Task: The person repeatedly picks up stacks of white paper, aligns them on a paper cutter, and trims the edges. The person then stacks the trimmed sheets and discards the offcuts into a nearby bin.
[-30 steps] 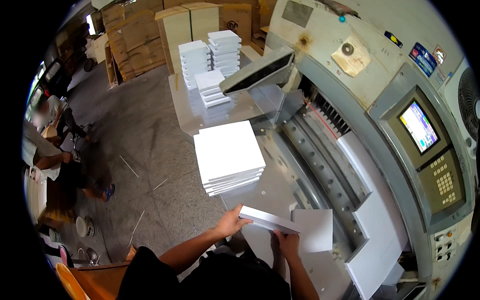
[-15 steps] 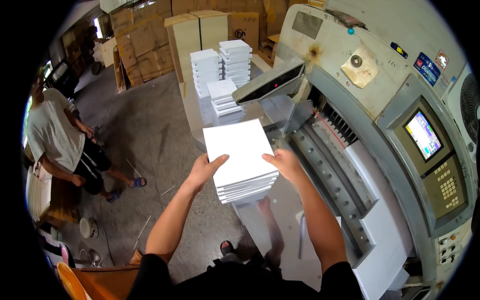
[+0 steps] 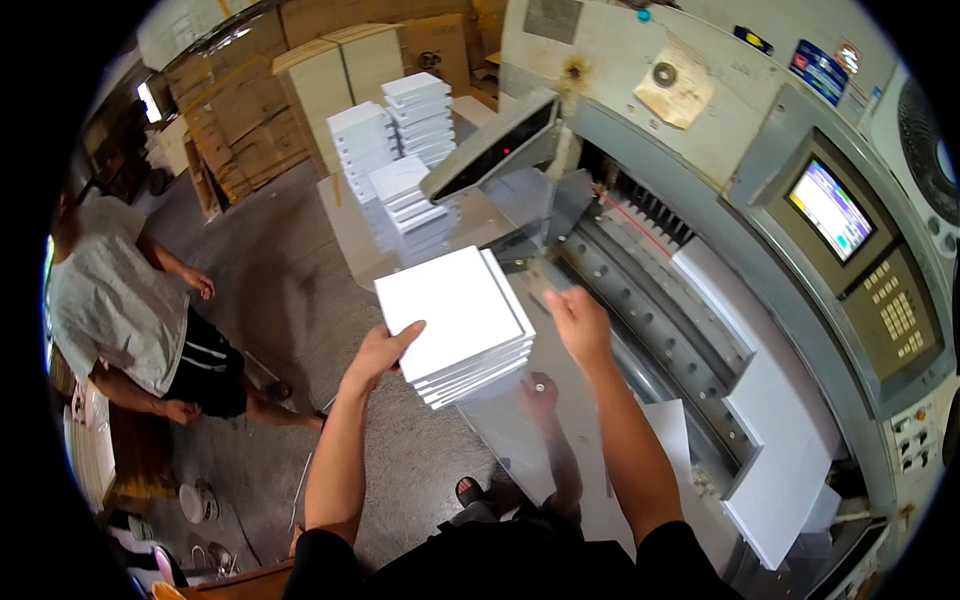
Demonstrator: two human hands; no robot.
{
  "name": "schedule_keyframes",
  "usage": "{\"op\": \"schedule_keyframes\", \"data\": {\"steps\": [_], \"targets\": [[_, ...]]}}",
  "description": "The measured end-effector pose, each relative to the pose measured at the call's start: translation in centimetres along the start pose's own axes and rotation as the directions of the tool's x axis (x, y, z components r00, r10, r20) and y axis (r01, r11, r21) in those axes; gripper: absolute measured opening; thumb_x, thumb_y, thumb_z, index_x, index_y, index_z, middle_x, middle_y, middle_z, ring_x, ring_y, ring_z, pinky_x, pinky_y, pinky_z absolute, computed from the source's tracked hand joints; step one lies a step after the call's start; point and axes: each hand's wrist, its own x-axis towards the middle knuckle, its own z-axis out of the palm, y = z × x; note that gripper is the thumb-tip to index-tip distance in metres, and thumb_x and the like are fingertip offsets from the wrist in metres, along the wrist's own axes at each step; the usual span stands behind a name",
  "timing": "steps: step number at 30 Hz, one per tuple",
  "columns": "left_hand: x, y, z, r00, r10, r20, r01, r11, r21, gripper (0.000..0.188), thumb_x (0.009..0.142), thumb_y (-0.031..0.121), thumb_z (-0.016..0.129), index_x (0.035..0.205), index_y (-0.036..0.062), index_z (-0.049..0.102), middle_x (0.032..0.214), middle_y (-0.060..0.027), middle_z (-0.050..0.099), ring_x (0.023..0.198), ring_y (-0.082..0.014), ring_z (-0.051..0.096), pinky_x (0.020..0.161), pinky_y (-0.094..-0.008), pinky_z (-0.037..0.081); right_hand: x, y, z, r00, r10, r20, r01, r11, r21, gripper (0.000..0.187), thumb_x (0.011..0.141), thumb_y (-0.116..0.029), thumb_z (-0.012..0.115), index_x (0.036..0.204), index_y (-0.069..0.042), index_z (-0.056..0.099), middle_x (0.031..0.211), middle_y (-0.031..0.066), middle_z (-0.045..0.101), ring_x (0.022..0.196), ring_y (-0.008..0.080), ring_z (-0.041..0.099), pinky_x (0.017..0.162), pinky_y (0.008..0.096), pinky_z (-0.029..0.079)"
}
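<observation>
A stack of square white paper blocks [image 3: 450,310] rests on the shiny metal table in front of me. Its top block sits shifted to the left, baring a strip of the one beneath along the right side. My left hand [image 3: 380,355] grips the stack's left edge, thumb on top and fingers down the side, partly hidden. Just right of the stack, apart from it, my right hand [image 3: 580,325] is raised and slightly blurred. Thumb and forefinger stand apart with nothing between them; the other fingers are mostly hidden.
More white stacks [image 3: 400,185] stand farther back on the metal table [image 3: 510,430]. At right is a large grey cutting machine [image 3: 690,170] with a lit screen [image 3: 832,208] and white paper along its bed. On the left a person [image 3: 125,290] stands near cardboard boxes [image 3: 240,110] and a bucket [image 3: 198,502].
My right hand has let go of the stack and moved off to its right. The top block has slid left with my left hand. The view has shifted, and the person at left has moved.
</observation>
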Motion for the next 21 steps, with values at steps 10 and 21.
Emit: {"op": "schedule_keyframes", "data": {"steps": [10,21], "targets": [[-1.9,-5.1,-0.6,0.976,0.146,-0.160,-0.183,0.952,-0.244,0.047,0.098,0.054,0.050,0.083,0.0093,0.057,0.066,0.0021,0.050,0.053,-0.0077,0.046,0.049,-0.0233,0.036,-22.4,29.1,-19.4,0.725,0.685,0.079,-0.687,0.707,0.167,0.058,0.074,-0.039,0.077,0.113,0.000,0.062,0.104,0.0223,0.065,0.098,0.0396,0.061,0.088,0.0452,0.049],[-11.7,-18.4,17.0,0.721,-0.261,0.641,0.521,0.815,-0.255,0.078,0.087,0.062,0.062,0.129,-0.0024,0.051,0.113,-0.0165,0.065,0.104,-0.0262,0.064,0.082,-0.0368,0.055,-25.8,13.0,-3.2,0.912,0.409,-0.029,-0.387,0.834,-0.393,0.065,0.071,-0.038,0.072,0.122,0.001,0.055,0.116,0.0236,0.053,0.110,0.0402,0.051,0.094,0.0483,0.045]]}}
